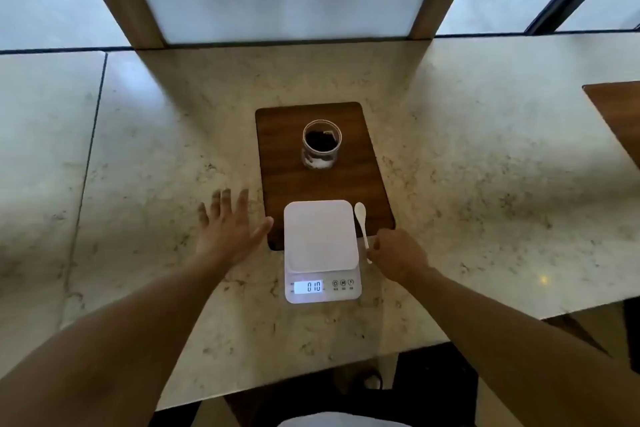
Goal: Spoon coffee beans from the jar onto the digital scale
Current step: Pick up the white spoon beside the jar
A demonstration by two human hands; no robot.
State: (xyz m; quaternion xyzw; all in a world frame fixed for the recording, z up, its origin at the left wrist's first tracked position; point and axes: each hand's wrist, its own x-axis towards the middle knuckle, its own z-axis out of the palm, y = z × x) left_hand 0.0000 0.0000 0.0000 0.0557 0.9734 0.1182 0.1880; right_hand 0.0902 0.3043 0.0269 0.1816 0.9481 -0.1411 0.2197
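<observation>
An open glass jar with dark coffee beans inside stands upright on a dark wooden board. In front of it sits a white digital scale; its platform is bare and its lit display reads 010. A white spoon lies just right of the scale, bowl pointing away from me. My right hand is curled over the spoon's handle end, fingers closed around it. My left hand hovers left of the scale with fingers spread, holding nothing.
The board and scale rest on a pale marble counter whose near edge runs just below the scale. Another wooden board pokes in at the far right. Frosted windows with wooden frames stand behind the counter.
</observation>
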